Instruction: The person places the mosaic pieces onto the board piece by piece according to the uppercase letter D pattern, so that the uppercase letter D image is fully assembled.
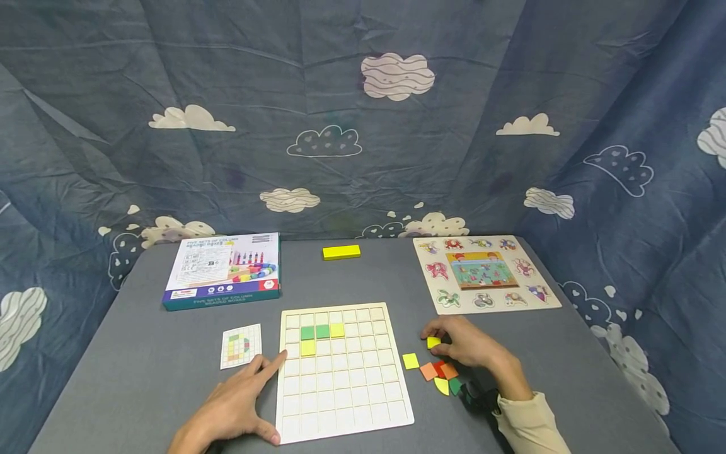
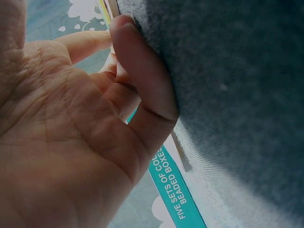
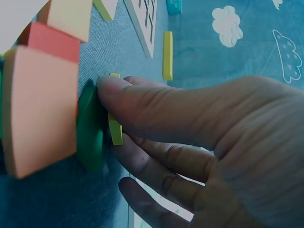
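Observation:
A white gridded board (image 1: 340, 381) lies on the table, with two green tiles and two yellow tiles (image 1: 308, 348) in its upper left squares. My left hand (image 1: 238, 403) rests along the board's left edge, index finger and thumb spread apart and touching it. To the right of the board, my right hand (image 1: 471, 345) pinches a yellow tile (image 1: 433, 342) between thumb and fingers; the right wrist view shows the tile's edge (image 3: 115, 130) behind the thumb. Just below that hand lie loose pieces, among them an orange tile (image 1: 428, 372), a green piece (image 1: 455, 386) and a yellow quarter-round piece (image 1: 442, 386).
A small pattern card (image 1: 241, 347) lies left of the board. Behind it sits a flat boxed set (image 1: 222, 268). A yellow bar (image 1: 341, 252) is at the back middle, and a picture puzzle board (image 1: 488, 277) at the back right. A cloud-printed curtain (image 1: 340, 176) hangs behind the table.

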`<state>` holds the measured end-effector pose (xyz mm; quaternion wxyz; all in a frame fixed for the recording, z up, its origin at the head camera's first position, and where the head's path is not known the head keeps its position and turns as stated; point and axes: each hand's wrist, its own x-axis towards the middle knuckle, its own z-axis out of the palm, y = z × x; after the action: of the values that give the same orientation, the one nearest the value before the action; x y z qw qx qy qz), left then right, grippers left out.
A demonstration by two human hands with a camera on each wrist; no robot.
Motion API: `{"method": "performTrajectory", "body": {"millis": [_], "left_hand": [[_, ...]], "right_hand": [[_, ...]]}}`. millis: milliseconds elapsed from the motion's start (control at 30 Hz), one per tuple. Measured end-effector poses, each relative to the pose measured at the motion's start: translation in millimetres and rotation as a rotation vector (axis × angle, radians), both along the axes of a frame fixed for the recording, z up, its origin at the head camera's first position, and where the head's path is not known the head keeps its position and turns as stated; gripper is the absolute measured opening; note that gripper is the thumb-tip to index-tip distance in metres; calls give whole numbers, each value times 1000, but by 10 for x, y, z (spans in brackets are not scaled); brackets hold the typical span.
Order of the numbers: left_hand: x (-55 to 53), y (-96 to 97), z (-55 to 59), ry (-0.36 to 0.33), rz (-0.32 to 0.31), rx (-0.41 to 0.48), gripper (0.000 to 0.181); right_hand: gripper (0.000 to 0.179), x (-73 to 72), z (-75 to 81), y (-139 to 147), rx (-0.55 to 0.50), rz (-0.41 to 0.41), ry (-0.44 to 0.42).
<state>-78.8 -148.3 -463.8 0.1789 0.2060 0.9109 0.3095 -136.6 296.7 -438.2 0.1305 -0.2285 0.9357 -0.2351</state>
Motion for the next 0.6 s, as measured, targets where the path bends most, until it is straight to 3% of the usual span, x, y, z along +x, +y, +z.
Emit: {"method": "performTrajectory", "body": {"millis": [200, 600], "left_hand": [[-8, -13, 12, -6, 8, -14, 134], [6, -11, -5, 5, 1, 0, 133]], "right_hand": [[21, -11, 56, -132, 15, -12, 30], [17, -56, 116, -465, 18, 50, 84]]}}
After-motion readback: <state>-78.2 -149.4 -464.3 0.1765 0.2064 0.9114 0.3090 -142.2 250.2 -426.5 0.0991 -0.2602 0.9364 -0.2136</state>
